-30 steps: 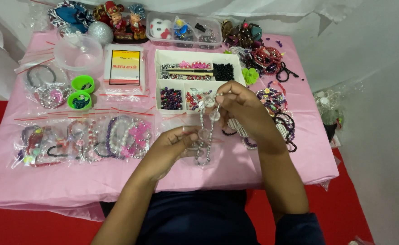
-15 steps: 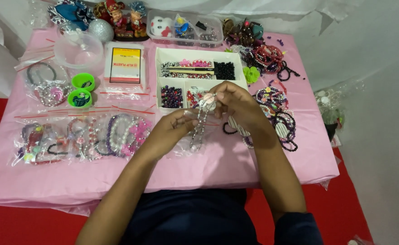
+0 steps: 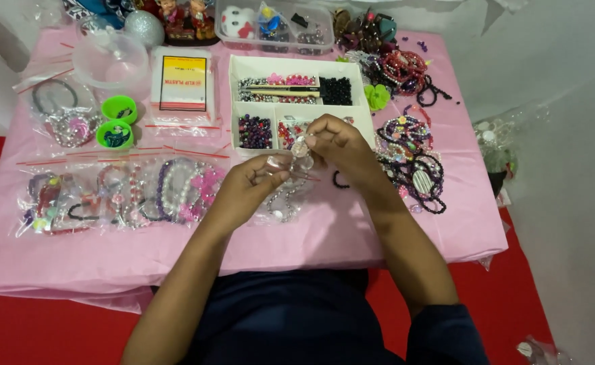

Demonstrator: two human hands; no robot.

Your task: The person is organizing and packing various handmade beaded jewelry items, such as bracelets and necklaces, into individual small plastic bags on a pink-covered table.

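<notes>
My left hand point(image 3: 246, 189) and my right hand point(image 3: 338, 145) meet above the pink table point(image 3: 351, 230), just in front of a white divided bead tray point(image 3: 297, 101). Both pinch a small clear plastic bag point(image 3: 290, 182) holding a silvery bead bracelet, which hangs down between them. The right fingers grip the bag's top near the tray. The left fingers hold its left edge.
Bagged bracelets point(image 3: 121, 192) lie at the left. Loose dark and coloured bracelets point(image 3: 412, 159) pile at the right. Two green cups point(image 3: 116, 122), a clear bowl point(image 3: 111, 61), a stack of small bags point(image 3: 182, 84) and a clear box of trinkets point(image 3: 277, 27) stand further back.
Both hands with the bagged bracelet have moved slightly away from the table's front toward the bead tray. The view has tilted closer.
</notes>
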